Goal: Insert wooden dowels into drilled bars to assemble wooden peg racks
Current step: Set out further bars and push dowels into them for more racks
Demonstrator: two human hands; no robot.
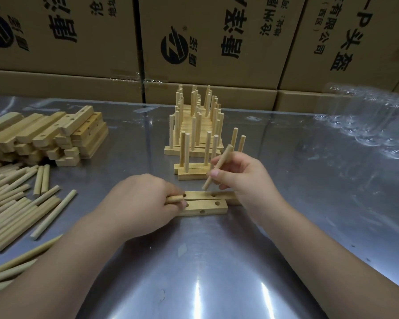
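Observation:
Two drilled wooden bars (207, 204) lie side by side on the metal table in front of me, holes facing up. My left hand (145, 196) grips a dowel (174, 199) whose tip pokes out over the bars' left end. My right hand (244, 178) pinches another dowel (218, 166), tilted, its lower tip just above a hole in the far bar. Finished peg racks (196, 125) stand in a row behind the bars, the nearest (191, 173) just beyond my right hand.
A heap of loose dowels (12, 199) lies at the left, and a stack of drilled bars (48, 137) sits behind it. Cardboard boxes (217, 42) wall off the back. Crumpled clear plastic (366, 120) lies at the right rear.

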